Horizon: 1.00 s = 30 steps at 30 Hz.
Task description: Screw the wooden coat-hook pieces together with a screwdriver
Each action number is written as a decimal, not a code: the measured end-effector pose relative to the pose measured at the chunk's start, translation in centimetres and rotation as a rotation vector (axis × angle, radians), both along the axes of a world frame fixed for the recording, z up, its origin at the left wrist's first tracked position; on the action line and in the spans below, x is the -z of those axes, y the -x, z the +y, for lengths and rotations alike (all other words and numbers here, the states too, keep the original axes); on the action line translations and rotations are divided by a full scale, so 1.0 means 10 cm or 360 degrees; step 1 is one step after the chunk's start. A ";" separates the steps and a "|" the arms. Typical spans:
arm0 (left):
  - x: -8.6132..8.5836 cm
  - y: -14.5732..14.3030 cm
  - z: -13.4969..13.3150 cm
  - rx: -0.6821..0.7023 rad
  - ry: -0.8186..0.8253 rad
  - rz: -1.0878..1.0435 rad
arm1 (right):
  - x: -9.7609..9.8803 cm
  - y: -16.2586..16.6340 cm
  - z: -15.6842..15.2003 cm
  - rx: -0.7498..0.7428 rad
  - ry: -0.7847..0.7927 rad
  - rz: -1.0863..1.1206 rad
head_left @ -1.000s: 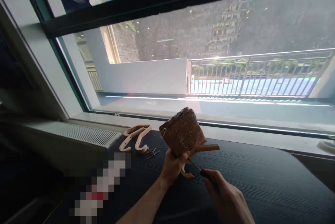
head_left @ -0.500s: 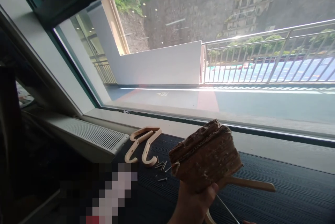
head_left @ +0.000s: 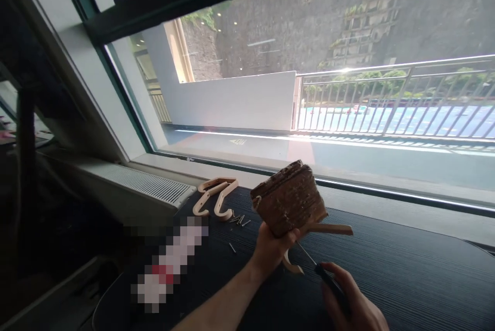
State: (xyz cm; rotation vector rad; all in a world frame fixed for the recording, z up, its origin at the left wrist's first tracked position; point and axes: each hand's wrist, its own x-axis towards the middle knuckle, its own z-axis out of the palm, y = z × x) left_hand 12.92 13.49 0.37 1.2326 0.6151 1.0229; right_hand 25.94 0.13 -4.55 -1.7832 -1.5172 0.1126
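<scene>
Rough brown wood-look block [head_left: 290,202], ragged edge, pale flecks, clamped in left grip [head_left: 269,249]; right grip [head_left: 355,297] wrapped round black-handled screwdriver [head_left: 327,279], shaft towards left grip.

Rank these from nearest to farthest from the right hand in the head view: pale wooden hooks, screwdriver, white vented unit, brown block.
1. Screwdriver: held in the right hand.
2. Brown block: up and left, in the left hand.
3. Pale wooden hooks: farther left, on the table.
4. White vented unit: left of the hooks.
</scene>
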 end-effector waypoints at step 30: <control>0.19 0.12 -0.05 -0.0026 -0.0133 -0.0321 | -0.35 0.39 0.00 0.0107 -0.0097 0.0143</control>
